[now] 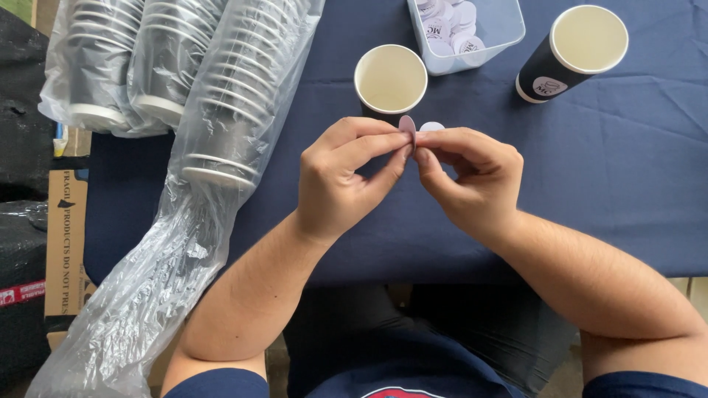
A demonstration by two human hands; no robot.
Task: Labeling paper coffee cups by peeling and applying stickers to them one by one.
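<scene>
While a round sticker [407, 128] is being pinched edge-on between the fingertips of left hand [341, 177] and right hand [472, 180] above the tablecloth [627, 169], near an upright cup [390, 79], creasing or self-sticking is being risked by uneven peeling.

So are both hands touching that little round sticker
Touching. The head view shows the left hand and right hand both pinching the round sticker between thumb and fingertips, no gap visible.
</scene>
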